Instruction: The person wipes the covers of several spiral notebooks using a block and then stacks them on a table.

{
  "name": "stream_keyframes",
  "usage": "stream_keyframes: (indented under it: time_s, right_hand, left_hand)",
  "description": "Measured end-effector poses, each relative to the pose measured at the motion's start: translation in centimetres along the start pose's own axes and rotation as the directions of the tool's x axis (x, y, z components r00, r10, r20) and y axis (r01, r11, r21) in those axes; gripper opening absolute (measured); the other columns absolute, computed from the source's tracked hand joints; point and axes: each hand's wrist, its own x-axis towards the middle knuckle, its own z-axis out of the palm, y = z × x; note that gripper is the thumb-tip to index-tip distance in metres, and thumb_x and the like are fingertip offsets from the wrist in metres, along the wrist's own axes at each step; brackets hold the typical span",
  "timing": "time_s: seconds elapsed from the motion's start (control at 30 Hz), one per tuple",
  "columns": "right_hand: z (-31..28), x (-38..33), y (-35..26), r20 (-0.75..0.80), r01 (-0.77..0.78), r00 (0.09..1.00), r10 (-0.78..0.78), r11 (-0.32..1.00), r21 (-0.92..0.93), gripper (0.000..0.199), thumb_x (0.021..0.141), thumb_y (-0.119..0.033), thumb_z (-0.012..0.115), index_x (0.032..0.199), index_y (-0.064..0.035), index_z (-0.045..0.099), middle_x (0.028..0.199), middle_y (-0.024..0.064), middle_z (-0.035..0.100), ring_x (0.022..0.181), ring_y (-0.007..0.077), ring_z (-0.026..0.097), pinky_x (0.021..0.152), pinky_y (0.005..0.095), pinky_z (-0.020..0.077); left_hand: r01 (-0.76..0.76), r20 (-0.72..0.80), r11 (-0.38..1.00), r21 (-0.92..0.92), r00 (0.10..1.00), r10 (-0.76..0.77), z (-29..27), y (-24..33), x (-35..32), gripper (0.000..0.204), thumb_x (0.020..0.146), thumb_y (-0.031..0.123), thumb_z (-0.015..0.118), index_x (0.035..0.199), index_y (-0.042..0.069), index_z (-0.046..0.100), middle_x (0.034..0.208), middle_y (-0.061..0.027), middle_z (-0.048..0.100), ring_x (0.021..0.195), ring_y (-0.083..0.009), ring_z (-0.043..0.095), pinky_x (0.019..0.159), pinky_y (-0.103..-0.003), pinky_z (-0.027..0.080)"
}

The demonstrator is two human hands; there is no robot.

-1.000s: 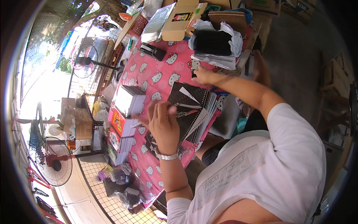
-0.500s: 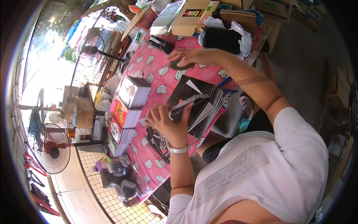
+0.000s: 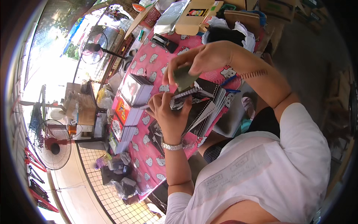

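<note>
My left hand, with a metal watch at its wrist, grips a spiral-bound notebook tilted up on its edge. Curled around a dark green flat piece, my right hand holds it close against the notebook's coiled spine; whether they touch is hard to tell. Beneath them lies a stack of black sheets with punched edges and white pieces on top. A dark spiral coil shows across my right forearm, partly hidden.
Stacked notebooks stand on the left of the pink patterned tablecloth. A black box-like tool, a cardboard box and a black bundle in white wrapping sit at the far side. Blue pens lie by the sheets. Fans stand left.
My right hand has come down and nearer with the green piece, to the spine of the notebook. My left hand keeps its grip and has barely moved.
</note>
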Motion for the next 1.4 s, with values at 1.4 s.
stream_keyframes:
  time_s: [1.4]
  right_hand:
    - [-1.0,5.9,2.8,0.045,-0.114,0.992,0.118,0.991,-0.068,0.046,0.084,-0.028,0.070,0.122,-0.0054,0.059,0.108,0.0030,0.058,0.106,0.0126,0.053,0.095,0.0273,0.0395]
  left_hand:
    - [0.111,0.008,0.989,-0.100,0.994,-0.111,-1.3,-3.7,-0.2,0.047,0.064,0.033,0.090,0.091,0.007,0.062,0.087,-0.0072,0.063,0.088,-0.0308,0.055,0.077,-0.044,0.045]
